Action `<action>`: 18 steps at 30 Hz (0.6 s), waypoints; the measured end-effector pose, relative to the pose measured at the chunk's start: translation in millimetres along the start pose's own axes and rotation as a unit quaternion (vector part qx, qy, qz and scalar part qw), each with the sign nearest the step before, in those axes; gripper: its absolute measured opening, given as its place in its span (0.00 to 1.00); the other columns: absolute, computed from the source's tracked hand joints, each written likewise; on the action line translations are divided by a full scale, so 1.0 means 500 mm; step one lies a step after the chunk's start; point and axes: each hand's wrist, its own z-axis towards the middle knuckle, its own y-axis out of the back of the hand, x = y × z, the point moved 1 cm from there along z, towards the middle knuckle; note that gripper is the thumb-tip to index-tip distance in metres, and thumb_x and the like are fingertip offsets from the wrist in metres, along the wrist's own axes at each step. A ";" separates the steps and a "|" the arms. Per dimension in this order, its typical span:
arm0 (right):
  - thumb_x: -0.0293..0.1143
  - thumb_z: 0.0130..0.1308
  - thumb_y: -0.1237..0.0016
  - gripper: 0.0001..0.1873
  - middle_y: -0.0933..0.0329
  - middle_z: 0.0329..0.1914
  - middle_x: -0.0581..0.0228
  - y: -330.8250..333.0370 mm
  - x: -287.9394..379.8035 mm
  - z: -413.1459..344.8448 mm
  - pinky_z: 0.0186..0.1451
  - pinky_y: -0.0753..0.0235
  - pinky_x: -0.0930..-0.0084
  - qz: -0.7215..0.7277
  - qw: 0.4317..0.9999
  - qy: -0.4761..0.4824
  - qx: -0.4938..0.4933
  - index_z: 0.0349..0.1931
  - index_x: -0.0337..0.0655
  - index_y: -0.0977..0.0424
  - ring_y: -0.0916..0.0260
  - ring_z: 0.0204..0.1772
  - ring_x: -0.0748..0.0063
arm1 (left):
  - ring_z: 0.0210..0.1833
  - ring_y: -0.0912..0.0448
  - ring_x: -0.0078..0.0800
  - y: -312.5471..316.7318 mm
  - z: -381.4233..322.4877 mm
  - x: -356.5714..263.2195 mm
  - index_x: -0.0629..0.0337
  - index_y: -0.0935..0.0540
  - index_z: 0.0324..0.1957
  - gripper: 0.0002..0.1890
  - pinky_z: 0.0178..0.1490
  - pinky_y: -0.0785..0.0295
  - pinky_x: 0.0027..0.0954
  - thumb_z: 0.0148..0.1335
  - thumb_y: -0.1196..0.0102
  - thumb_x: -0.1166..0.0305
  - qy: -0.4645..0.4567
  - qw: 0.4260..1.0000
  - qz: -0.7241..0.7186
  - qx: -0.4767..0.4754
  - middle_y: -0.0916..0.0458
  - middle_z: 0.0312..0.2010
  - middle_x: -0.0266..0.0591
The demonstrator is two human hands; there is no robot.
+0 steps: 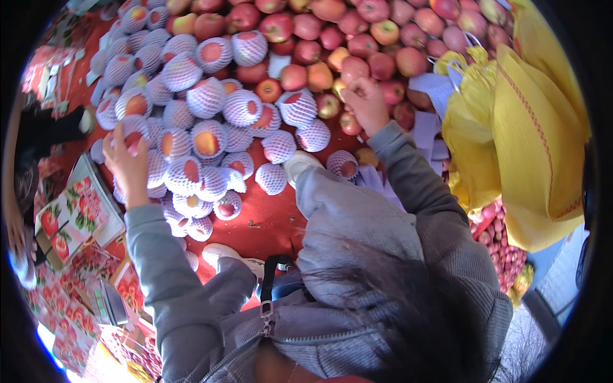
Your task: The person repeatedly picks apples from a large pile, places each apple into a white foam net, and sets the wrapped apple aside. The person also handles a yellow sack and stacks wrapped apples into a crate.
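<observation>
My left hand [125,165] has its fingers around an apple in a white foam net [134,125], at the left side of a heap of netted apples [208,139]. Many of these show a patch of red or yellow skin through the net's opening. Over the bare red apples [306,52], my right hand [366,103] is held with fingers curled and thumb near the index finger. Whether anything small sits inside that hand is hidden. A bare apple [350,123] lies just under it. Flat foam nets [426,131] lie beside my right forearm.
Yellow woven sacks [536,143] stand at the right, with small red produce [500,244] below them. Printed fruit cartons [72,220] lie at the left, near another person's arm [14,210]. My shoe [299,165] rests on the red floor covering [258,210] among netted apples.
</observation>
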 end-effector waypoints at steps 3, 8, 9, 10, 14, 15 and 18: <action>0.27 0.56 0.47 0.07 0.30 0.19 0.67 0.110 -0.043 -0.050 0.24 0.33 0.77 -0.150 0.988 -0.017 -0.035 0.24 0.38 0.32 0.33 0.22 0.78 | 0.61 0.38 0.50 -0.005 -0.005 0.025 0.47 0.34 0.61 0.33 0.62 0.43 0.48 0.49 0.40 0.64 -0.022 0.997 -0.027 0.067 0.36 0.57 0.56; 0.33 0.52 0.47 0.08 0.26 0.26 0.59 0.149 -0.101 -0.171 0.35 0.26 0.65 -0.506 0.844 -0.012 0.177 0.29 0.39 0.26 0.27 0.30 0.59 | 0.60 0.37 0.51 0.011 0.021 -0.038 0.51 0.28 0.56 0.27 0.62 0.43 0.47 0.52 0.42 0.62 -0.084 0.995 0.036 0.035 0.37 0.57 0.57; 0.35 0.53 0.48 0.09 0.25 0.28 0.58 0.138 -0.094 -0.193 0.37 0.25 0.65 -0.590 0.774 -0.014 0.229 0.31 0.40 0.26 0.27 0.32 0.57 | 0.60 0.37 0.51 0.023 0.012 -0.039 0.52 0.28 0.55 0.26 0.62 0.43 0.47 0.53 0.42 0.62 -0.086 0.995 0.032 0.044 0.36 0.57 0.57; 0.35 0.54 0.50 0.10 0.25 0.32 0.58 0.134 -0.093 -0.218 0.39 0.25 0.64 -0.603 0.761 0.003 0.239 0.33 0.41 0.26 0.27 0.35 0.57 | 0.59 0.36 0.51 0.024 0.011 -0.045 0.53 0.27 0.54 0.25 0.61 0.43 0.46 0.53 0.42 0.62 -0.092 0.994 0.024 0.053 0.36 0.57 0.57; 0.36 0.55 0.52 0.14 0.27 0.44 0.55 0.136 -0.162 -0.308 0.44 0.25 0.62 -0.651 0.710 0.007 0.269 0.42 0.43 0.28 0.28 0.45 0.57 | 0.57 0.35 0.51 0.026 -0.006 -0.120 0.56 0.24 0.49 0.19 0.60 0.42 0.47 0.53 0.43 0.64 -0.118 0.991 -0.022 0.050 0.33 0.55 0.53; 0.35 0.55 0.52 0.16 0.28 0.46 0.55 0.139 -0.184 -0.312 0.45 0.26 0.62 -0.661 0.698 -0.001 0.275 0.44 0.43 0.29 0.29 0.47 0.57 | 0.56 0.34 0.51 0.032 -0.011 -0.145 0.57 0.23 0.47 0.18 0.59 0.40 0.46 0.52 0.42 0.68 -0.123 0.991 -0.035 0.043 0.31 0.54 0.53; 0.33 0.50 0.47 0.17 0.26 0.42 0.55 0.147 -0.192 -0.287 0.45 0.26 0.64 -0.519 0.841 0.087 0.123 0.42 0.41 0.27 0.28 0.46 0.55 | 0.48 0.26 0.41 0.025 -0.023 -0.181 0.60 0.22 0.44 0.15 0.52 0.32 0.38 0.52 0.44 0.74 -0.138 0.972 -0.186 0.051 0.24 0.45 0.47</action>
